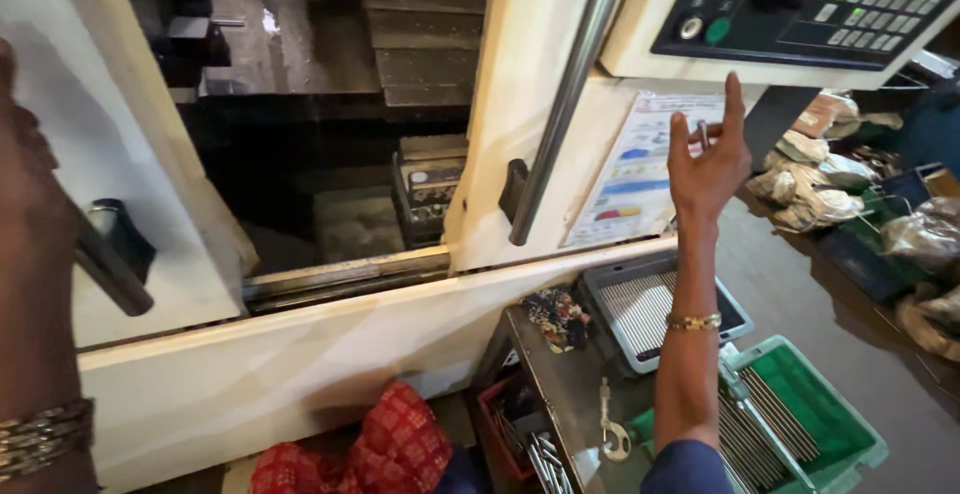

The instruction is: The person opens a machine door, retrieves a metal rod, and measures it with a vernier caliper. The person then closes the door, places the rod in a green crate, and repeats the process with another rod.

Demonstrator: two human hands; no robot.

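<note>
we see our right hand (708, 159) raised toward the control panel (800, 4) at far right, index finger pointing up just below the keys, the other fingers curled around a small metal part (703, 134). our left hand (30, 204) is at the left edge, by the black handle (115, 259) of the sliding door (120, 154); we cannot tell whether it grips. the machine's dark inside (330, 104) shows between the doors. below right, a counter (570, 384) carries a key (612, 434); beside it stands a green crate (800, 414) of metal rods.
</note>
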